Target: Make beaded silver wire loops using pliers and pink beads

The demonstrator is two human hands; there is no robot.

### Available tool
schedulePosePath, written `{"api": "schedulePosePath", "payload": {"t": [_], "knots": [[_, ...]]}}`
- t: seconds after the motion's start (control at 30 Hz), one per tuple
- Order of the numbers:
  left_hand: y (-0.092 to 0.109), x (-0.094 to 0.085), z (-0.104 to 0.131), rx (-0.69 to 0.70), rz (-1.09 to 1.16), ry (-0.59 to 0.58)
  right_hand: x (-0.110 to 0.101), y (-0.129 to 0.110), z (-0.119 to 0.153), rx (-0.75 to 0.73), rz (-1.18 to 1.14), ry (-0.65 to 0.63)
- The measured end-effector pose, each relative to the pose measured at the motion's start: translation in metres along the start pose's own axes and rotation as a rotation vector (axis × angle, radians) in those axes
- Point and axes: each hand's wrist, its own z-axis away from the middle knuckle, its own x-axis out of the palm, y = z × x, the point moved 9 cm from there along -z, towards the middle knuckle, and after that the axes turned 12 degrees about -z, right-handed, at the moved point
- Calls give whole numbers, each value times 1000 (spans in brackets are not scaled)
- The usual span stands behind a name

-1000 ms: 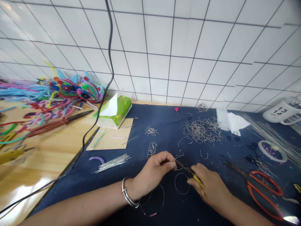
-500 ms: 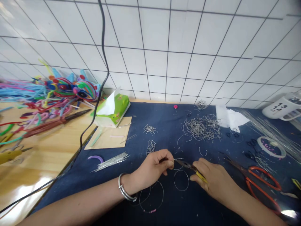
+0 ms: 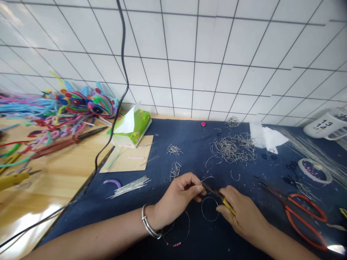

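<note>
My left hand (image 3: 184, 195) pinches a thin curved wire (image 3: 209, 177) between thumb and fingertips. Yellow-handled pliers (image 3: 217, 195) are gripped in my right hand (image 3: 241, 213), their jaws meeting the wire right at my left fingertips. Whether the jaws are fully closed is too small to tell. Just below the pliers, a round wire ring (image 3: 209, 209) lies on the dark blue cloth (image 3: 130, 216). Another wire loop, threaded with small pink beads (image 3: 176, 244), rests under my left wrist, partly hidden by it.
Bent wire pieces (image 3: 230, 147) form a tangled pile behind my hands. Straight wires (image 3: 130, 187) lie left, near a green tissue pack (image 3: 132, 126). Red-handled scissors (image 3: 306, 216) and a round bead dish (image 3: 314, 171) are right. A black cable (image 3: 123, 54) hangs in front of the tiled wall.
The pliers have tilted more steeply, and my right hand has shifted slightly left and down. The curved wire end now arches higher above the jaws. The view has moved slightly.
</note>
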Motion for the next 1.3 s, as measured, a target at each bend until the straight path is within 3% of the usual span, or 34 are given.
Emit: {"api": "schedulePosePath", "payload": {"t": [0.47, 0.8, 1.3], "knots": [[-1, 1, 1, 4, 56, 33, 2, -2, 2, 6, 62, 36], [-3, 1, 2, -16, 84, 57, 8, -3, 3, -54, 182, 129], [0, 4, 5, 28, -16, -112, 1, -4, 7, -172, 256, 93]]}}
